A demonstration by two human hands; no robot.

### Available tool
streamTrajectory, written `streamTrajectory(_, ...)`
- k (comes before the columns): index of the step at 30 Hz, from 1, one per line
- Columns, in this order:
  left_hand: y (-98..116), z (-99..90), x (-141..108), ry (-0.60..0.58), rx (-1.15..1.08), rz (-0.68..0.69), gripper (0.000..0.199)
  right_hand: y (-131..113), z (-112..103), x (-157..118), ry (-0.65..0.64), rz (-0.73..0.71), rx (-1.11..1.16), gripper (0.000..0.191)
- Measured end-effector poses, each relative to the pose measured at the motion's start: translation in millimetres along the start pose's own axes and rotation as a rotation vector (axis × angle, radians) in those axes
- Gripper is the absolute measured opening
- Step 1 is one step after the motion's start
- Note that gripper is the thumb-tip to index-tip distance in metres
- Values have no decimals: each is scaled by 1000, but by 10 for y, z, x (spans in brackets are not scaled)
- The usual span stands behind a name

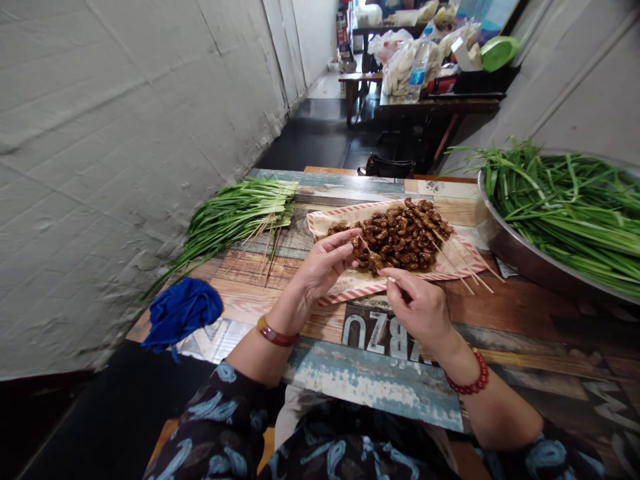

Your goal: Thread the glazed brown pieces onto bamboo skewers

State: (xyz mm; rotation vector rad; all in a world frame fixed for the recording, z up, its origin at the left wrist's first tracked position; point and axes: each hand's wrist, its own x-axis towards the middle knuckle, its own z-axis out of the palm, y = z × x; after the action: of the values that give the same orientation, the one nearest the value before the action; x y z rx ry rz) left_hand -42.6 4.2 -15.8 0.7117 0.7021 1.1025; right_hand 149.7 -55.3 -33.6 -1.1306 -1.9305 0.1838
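A thin wooden skewer (365,243) is being pinched by the narrowly closed fingers of the left hand (325,263) and, apparently, the right hand (415,307), just above glazed brown morsels (397,237) on striped paper (345,217); too hard a squeeze could be snapping it and scattering morsels. A painted-plank tabletop (320,373) is running alongside a whitewashed wall (100,167).
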Motion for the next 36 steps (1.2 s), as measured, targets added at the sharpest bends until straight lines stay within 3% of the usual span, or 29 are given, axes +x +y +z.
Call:
streamTrajectory(18, 71, 3, 16, 20, -97, 43, 32, -20, 8, -46, -73, -20, 8, 24)
streamTrajectory(24, 58, -55, 39, 95, -134, 40, 42, -70, -17, -46, -72, -28, 24, 26)
streamTrajectory(36, 63, -27, 51, 162, -105, 89, 28, -76, -28, -60, -131, 10, 16, 28)
